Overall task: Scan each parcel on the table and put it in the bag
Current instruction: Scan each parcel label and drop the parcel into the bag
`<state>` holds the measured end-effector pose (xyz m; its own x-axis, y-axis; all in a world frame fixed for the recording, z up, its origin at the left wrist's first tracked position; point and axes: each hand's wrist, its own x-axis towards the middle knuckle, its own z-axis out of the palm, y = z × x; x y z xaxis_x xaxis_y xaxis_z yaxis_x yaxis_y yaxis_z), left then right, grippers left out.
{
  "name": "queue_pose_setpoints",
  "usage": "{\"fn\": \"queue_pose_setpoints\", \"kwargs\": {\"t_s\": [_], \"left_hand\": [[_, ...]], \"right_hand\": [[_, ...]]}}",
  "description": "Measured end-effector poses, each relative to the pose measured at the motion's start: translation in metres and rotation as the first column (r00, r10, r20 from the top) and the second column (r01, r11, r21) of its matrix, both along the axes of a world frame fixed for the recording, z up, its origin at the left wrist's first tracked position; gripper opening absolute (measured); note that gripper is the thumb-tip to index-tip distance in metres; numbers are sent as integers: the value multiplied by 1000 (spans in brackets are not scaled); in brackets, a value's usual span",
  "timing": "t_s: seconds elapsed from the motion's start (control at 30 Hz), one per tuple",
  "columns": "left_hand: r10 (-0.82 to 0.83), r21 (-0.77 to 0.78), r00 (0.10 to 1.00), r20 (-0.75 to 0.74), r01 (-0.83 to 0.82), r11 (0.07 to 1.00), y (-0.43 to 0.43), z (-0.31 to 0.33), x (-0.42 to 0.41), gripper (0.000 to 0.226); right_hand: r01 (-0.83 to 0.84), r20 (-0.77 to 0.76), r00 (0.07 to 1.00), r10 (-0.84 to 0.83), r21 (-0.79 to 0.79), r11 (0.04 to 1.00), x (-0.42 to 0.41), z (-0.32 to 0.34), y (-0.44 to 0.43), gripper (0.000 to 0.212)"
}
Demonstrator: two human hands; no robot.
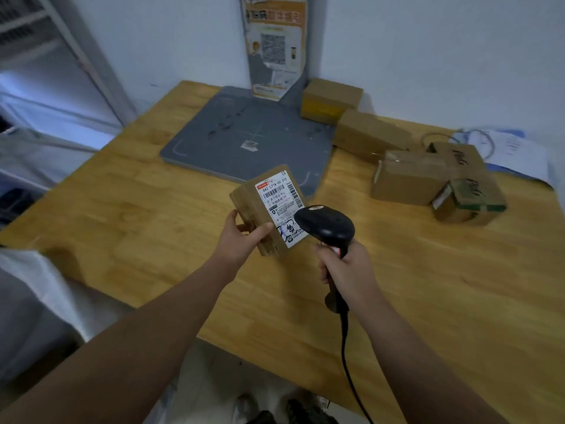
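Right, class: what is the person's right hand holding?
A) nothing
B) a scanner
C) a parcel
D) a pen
B: the right hand grips the black scanner, which points at the labelled parcel held in the left hand.

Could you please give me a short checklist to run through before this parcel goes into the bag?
1. Parcel secure: the left hand grips the parcel by its near end. Ok.
2. Label exposed: the label faces up, its barcodes uncovered. Ok.
3. Scanner aimed: the right hand grips the scanner by its handle, head over the label's near end. Ok.
4. Scan registered: no light or readout shows. Cannot tell.
5. Bag ready: only part of the white bag shows at the left edge, and its mouth is out of view. Cannot tell.
6. All parcels done: the other boxes lie unscanned at the far right. Not ok.
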<state>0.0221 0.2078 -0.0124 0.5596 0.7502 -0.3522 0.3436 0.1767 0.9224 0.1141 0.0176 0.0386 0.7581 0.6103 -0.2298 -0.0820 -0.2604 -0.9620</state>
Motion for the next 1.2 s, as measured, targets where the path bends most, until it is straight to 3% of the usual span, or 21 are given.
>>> {"fn": "queue_pose_setpoints", "kwargs": {"t_s": [0.2,0.43,0.63,0.73,0.87,0.97,1.03,1.13,1.2], "left_hand": [[246,45,969,21,-247,968,12,5,-99,89],[470,184,883,0,-462,868,32,-1,-283,70],[588,142,804,-91,-574,806,56,-22,-408,82],[596,140,776,-206,-580,803,72,-45,-452,98],[483,228,755,-443,-426,875,94,-70,-478,99],[347,354,653,-673,-127,927,109,-82,-476,110],[266,376,573,-775,79,923,116,-88,-472,111],[155,310,422,-893,330,891,125,-100,-467,107],[167,321,374,-912,401,858,129,-107,-464,104]], "right_hand": [[-86,-296,947,127,148,985,-57,-5,55,25],[-313,-215,924,316,52,948,-190,-51,120,25],[-534,2,836,548,-222,816,-299,-116,181,64],[-539,124,769,627,-402,740,-328,-150,200,93],[-439,178,742,647,-601,668,-332,-150,212,48],[-303,242,879,411,-384,872,-322,-135,206,15],[-164,226,949,221,-245,955,-320,-127,199,33],[-127,226,956,186,-252,959,-318,-130,194,38],[-109,246,953,174,-259,960,-319,-129,199,36]]}}
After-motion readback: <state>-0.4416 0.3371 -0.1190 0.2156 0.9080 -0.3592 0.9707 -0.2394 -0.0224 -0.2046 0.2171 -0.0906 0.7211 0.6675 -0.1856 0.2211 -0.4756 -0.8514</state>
